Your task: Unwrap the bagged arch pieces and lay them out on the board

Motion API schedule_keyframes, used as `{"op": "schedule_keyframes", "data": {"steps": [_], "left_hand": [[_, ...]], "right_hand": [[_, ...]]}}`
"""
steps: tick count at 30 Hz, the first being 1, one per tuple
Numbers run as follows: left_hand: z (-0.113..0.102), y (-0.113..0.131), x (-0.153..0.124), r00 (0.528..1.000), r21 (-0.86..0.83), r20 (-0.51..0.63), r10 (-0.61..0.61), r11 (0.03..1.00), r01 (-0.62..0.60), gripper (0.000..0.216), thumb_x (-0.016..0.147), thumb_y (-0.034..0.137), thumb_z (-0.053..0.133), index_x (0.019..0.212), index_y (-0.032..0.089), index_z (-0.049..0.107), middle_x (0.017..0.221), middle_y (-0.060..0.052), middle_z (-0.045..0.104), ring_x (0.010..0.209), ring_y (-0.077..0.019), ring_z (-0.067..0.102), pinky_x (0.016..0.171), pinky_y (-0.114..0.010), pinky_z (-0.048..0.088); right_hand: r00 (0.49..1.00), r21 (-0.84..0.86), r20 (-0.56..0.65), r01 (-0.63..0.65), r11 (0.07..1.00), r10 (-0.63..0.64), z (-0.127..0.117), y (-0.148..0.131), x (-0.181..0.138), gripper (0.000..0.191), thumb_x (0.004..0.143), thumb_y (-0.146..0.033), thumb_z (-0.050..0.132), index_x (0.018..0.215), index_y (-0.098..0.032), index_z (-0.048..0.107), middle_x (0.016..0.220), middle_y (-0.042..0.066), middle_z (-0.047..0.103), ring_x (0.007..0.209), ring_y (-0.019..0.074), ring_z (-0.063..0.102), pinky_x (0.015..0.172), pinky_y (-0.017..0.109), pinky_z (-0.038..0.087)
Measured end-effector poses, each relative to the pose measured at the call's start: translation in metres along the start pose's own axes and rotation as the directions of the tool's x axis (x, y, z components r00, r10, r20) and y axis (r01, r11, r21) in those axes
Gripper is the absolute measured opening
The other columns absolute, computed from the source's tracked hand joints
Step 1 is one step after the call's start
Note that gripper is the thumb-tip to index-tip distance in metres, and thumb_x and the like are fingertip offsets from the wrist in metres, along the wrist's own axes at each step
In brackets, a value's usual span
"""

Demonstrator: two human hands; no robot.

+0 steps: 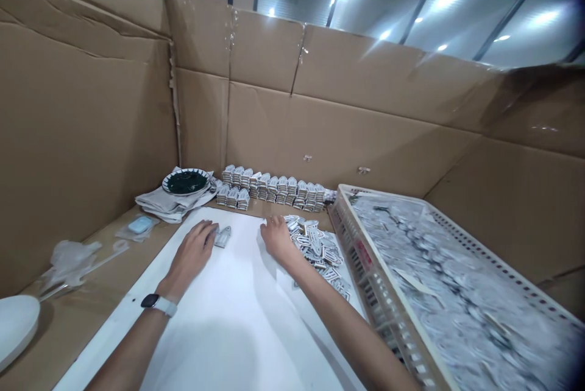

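My left hand [194, 251], with a watch on its wrist, rests on the white board [219, 330]. Its fingers are curled against a small flat silver metal piece [223, 236] with slots and a pointed end. At the far edge of the board, beside a loose pile of similar metal pieces [315, 242], is my right hand [276, 239]. Its fingers are bent together, and what they hold, if anything, is hidden. Behind both hands, more such pieces stand in neat stacked rows [278, 189] along the cardboard wall.
On the right, a white plastic crate [384, 293] holds many plastic-wrapped items. A patterned plate with dark green contents [186, 181] sits on folded cloths [159, 203]. Clear plastic [70, 260], a light-blue item [141, 224] and a white round object [17, 324] lie left. Cardboard walls surround everything.
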State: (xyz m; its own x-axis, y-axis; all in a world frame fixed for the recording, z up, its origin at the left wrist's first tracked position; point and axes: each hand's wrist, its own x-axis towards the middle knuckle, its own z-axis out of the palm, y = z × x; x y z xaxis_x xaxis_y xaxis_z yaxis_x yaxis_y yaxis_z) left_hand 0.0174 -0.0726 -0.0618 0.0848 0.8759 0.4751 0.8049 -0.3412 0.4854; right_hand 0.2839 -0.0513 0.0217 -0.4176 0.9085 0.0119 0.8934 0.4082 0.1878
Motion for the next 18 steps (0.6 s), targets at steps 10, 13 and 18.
{"op": "schedule_keyframes", "data": {"steps": [10,13,18], "left_hand": [[-0.005,0.008,-0.001,1.000,-0.027,-0.013,-0.004,1.000,0.003,0.042,0.108,0.038,0.040,0.132,0.018,0.068,0.141,-0.014,0.066,0.135,-0.0299,0.059,0.124,-0.052,0.042],[-0.002,0.008,-0.001,1.000,-0.015,-0.003,0.010,1.000,-0.010,0.042,0.108,0.037,0.041,0.133,0.017,0.068,0.142,-0.014,0.066,0.137,-0.0303,0.058,0.124,-0.052,0.042],[0.005,0.007,-0.002,0.998,0.010,0.018,0.062,0.998,-0.062,0.040,0.108,0.037,0.044,0.133,0.021,0.070,0.142,-0.012,0.068,0.142,-0.0304,0.054,0.124,-0.052,0.042]], "right_hand": [[0.982,-0.069,-0.067,0.170,0.983,-0.175,0.002,-0.005,-0.011,0.033,0.098,-0.001,0.053,0.123,-0.007,0.073,0.124,0.022,0.072,0.125,0.0313,0.062,0.105,0.045,0.045],[0.959,-0.077,-0.085,0.265,0.961,-0.271,0.002,-0.020,-0.015,0.031,0.103,-0.005,0.050,0.125,-0.011,0.071,0.125,0.017,0.071,0.123,0.0278,0.062,0.101,0.040,0.048],[0.896,-0.033,-0.162,0.414,0.910,-0.413,0.007,-0.047,-0.015,0.028,0.108,-0.011,0.048,0.129,-0.013,0.066,0.128,0.014,0.069,0.119,0.0266,0.061,0.097,0.039,0.052]]}}
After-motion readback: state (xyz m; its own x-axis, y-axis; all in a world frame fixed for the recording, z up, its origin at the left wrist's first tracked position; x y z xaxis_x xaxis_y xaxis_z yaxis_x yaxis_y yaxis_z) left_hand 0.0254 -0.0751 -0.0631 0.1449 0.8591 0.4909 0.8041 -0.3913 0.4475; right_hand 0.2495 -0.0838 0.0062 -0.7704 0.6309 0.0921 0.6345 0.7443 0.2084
